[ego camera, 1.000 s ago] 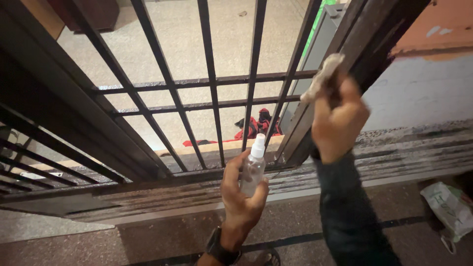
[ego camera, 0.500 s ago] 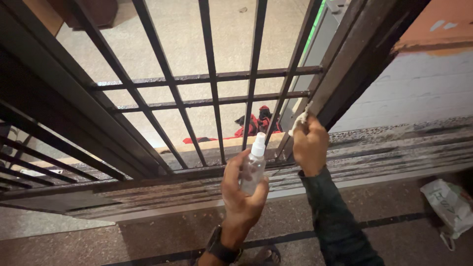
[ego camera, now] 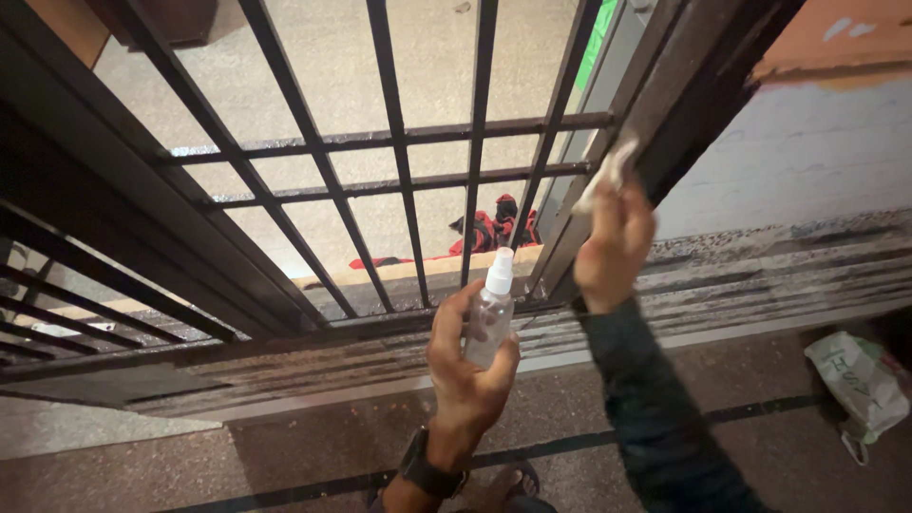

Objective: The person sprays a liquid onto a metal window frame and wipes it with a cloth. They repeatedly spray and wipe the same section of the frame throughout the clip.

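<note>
1. Fingers of the left hand [ego camera: 465,366] curl round a small clear spray bottle [ego camera: 488,313], thumb along one side, the other fingers wrapped about the far side, closed snugly on it.
2. That bottle is a slim plastic cylinder with a white nozzle cap, held upright just below the gate's lowest bars; whether any liquid is in it cannot be told.
3. Right hand [ego camera: 613,242], in a dark long sleeve, has its fingertips pressed together on a pale, crumpled cloth [ego camera: 608,171], pinching it against the slanted edge post of the metal gate [ego camera: 399,180].
4. This gate is made of dark, straight bars, round uprights crossed by two flat rails, with a dull, slightly glossy finish.
5. Below the gate runs a ribbed, worn track sill [ego camera: 760,285], streaked and rough.
6. A dark wrist strap [ego camera: 423,467] sits on the left wrist.
7. A crumpled whitish plastic bag [ego camera: 855,380] lies on the speckled floor well to the right; its contents are hidden.
8. Red and black fabric [ego camera: 494,228] lies on the pale ground beyond the bars.
</note>
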